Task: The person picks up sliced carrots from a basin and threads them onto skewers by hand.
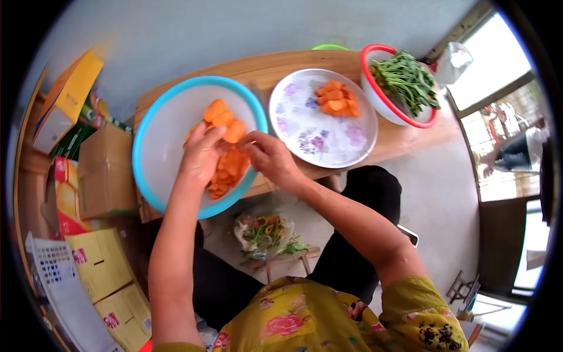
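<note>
My left hand (pixel 201 154) is over a large white basin with a blue rim (pixel 153 141). Its fingers are closed round several orange carrot slices (pixel 234 131), which fan out above the fingertips. Beside those slices is my right hand (pixel 272 157), fingers curled and pinched at the basin's right rim; whether a slice is between them is hidden. More carrot slices (pixel 230 171) lie piled in the basin below my hands. To the right, a round flower-patterned plate (pixel 299 126) carries a small heap of carrot slices (pixel 338 98) near its upper right.
A red-rimmed bowl (pixel 368 82) of leafy greens (pixel 407 79) stands at the wooden table's (pixel 404 141) right end. Below the table, a plastic bag of vegetable scraps (pixel 264 234) rests on a small stool (pixel 308 256). Cardboard boxes (pixel 105 170) crowd the left side.
</note>
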